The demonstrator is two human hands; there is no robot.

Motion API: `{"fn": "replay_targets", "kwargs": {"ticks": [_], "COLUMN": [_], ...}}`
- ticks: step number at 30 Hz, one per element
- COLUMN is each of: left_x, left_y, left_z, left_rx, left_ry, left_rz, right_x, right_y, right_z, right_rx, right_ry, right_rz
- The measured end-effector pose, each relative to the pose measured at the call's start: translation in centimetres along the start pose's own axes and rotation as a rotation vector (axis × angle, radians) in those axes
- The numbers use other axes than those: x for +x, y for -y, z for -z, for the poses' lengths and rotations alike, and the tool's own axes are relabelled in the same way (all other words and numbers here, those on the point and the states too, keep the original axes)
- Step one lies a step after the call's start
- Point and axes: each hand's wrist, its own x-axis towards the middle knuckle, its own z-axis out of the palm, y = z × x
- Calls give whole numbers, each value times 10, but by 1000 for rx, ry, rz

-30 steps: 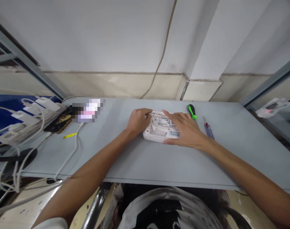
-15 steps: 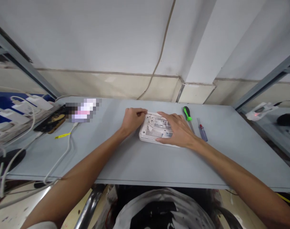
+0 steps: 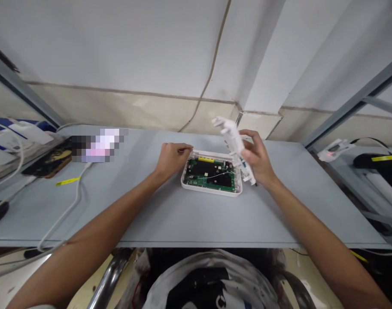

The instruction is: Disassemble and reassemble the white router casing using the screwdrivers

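Observation:
A white casing (image 3: 211, 192) lies on the grey table with its inside facing up. In it sits a green circuit board (image 3: 199, 180) with dark plates, a yellow connector strip and thin wires. My left hand (image 3: 174, 159) is closed at the casing's upper left corner, fingertips pressed together; whether they pinch the rim or something small is hidden. Raised and tilted above the casing's right side is a white cover (image 3: 233, 139), gripped along its right edge by my right hand (image 3: 256, 156). The cover's underside faces left.
A lit phone (image 3: 101, 146) on a white cable and a dark phone (image 3: 50, 161) lie on the left. Power adapters (image 3: 30, 133) stand at the far left. On the right shelf are a white device (image 3: 334, 150) and a black item (image 3: 369, 161).
My right hand has lifted the cover off the casing and tilted it up, exposing the circuit board. The two screwdrivers at the right no longer show. My left hand stays at the corner.

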Motion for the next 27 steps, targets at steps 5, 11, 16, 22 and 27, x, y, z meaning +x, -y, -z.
{"fn": "replay_targets", "kwargs": {"ticks": [5, 11, 16, 22, 27], "left_x": [-6, -15, -17, -11, -8], "left_y": [0, -7, -10, -1, 4], "left_z": [-2, -6, -7, -2, 0], "left_rx": [62, 18, 81, 163, 132], "left_ry": [-16, 4, 34, 22, 26], "left_rz": [-190, -593, -798, -814, -765], "right_x": [2, -1, -5, -8, -11], "right_y": [-6, -4, -7, -12, -7], "right_z": [12, 3, -4, -4, -3], "right_rx": [493, 849, 886, 866, 894], "right_ry": [-92, -144, -131, -132, -101], "right_rz": [-224, -222, -255, -290, -333]}}
